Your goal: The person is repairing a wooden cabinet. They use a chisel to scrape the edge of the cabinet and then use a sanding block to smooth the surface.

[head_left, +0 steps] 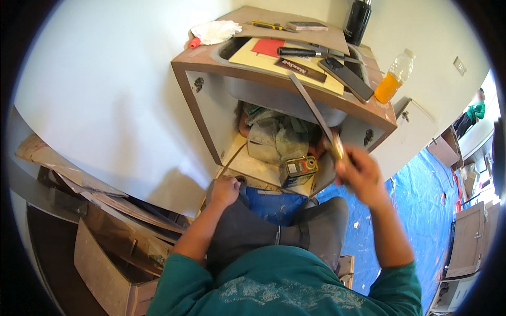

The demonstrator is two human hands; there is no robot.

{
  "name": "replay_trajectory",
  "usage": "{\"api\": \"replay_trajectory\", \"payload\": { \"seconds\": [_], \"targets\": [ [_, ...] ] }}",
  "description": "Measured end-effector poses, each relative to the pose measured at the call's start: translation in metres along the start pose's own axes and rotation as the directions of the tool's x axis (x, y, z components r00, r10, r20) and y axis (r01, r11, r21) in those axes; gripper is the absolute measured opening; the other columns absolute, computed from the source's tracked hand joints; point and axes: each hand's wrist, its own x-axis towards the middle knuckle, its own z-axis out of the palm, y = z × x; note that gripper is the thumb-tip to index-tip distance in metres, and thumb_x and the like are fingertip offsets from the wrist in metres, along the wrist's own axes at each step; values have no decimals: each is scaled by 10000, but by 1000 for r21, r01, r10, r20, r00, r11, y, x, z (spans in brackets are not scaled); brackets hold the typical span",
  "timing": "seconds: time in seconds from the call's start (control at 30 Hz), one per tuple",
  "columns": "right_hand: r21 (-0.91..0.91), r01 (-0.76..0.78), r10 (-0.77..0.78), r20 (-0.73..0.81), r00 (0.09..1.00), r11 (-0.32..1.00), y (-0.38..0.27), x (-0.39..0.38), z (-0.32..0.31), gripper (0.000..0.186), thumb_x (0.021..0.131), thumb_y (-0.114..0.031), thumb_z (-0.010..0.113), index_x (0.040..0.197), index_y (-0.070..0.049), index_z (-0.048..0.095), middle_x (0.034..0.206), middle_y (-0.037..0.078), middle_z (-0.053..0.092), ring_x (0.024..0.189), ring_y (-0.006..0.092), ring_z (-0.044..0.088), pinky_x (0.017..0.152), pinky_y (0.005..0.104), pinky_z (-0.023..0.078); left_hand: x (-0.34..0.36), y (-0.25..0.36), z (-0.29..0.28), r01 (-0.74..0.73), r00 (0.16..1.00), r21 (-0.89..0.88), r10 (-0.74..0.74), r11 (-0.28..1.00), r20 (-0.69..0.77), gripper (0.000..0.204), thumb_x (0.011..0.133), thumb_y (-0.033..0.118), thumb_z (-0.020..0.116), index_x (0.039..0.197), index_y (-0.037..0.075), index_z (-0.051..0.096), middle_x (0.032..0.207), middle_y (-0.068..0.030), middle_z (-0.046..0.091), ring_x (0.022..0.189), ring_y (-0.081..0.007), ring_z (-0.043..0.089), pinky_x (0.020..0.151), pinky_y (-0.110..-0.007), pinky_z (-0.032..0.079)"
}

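My right hand [361,176] is closed round the handle of a long, narrow tool with a flat metal blade [311,104]. The blade points up and left, across the front edge of the cabinet top; its exact kind is unclear. My left hand [225,190] is curled closed at my left knee, by the cabinet's lower front corner; whatever its fingers may hold is hidden. The open wooden cabinet [284,81] stands ahead with a sink basin in it. Inside are a dusty wrapped bundle [276,139] and a rectangular metal can [299,169].
On top lie a black-handled tool [299,51], a dark phone [347,79], a yellow cutter [270,25] and a white cloth [215,32]. An orange drink bottle [392,79] and black flask [358,22] stand right. Wooden panels [100,263] lie left; blue sheeting [416,195] covers the floor.
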Motion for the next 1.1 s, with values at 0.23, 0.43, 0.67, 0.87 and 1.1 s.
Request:
{"api": "replay_trajectory", "payload": {
  "seconds": [0.23,0.43,0.67,0.87,1.1],
  "targets": [
    [-821,100,-221,-32,975,562,-95,232,21,401,969,-377,569,1103,-14,670,1082,239,704,1045,415,663,910,504,514,7,3,-26,292,956,-72,-289,954,52,553,907,556,661,758,24,637,701,-196,648,726,-428,656,666,-522,511],
    [-924,75,-134,26,991,375,-57,363,10,434,938,-387,601,1162,-27,695,1190,224,694,1122,385,659,976,488,506,3,-18,-28,372,928,-82,-368,925,64,534,917,558,629,764,50,685,788,-169,704,780,-389,690,705,-493,532],
    [-937,100,-113,65,991,336,-39,405,-26,352,918,-361,664,1060,-47,734,1099,199,713,1029,375,671,894,461,515,5,-37,-30,466,885,-151,-462,872,63,514,906,578,632,828,76,712,806,-143,720,808,-380,698,729,-484,539],
    [-955,92,-148,51,988,284,-29,415,-51,378,918,-390,652,1098,-68,732,1089,167,719,1047,351,670,884,450,519,13,-31,-25,461,887,-158,-454,873,81,510,891,584,650,844,82,722,792,-131,723,805,-368,705,722,-466,545],
    [-982,-46,-117,-68,991,186,-48,378,-32,518,935,-488,611,1345,-173,639,1271,135,655,1194,320,616,982,472,482,17,-25,-33,452,892,-105,-446,886,73,499,891,570,652,825,80,714,806,-144,726,812,-375,704,719,-488,543]
  ]
}}
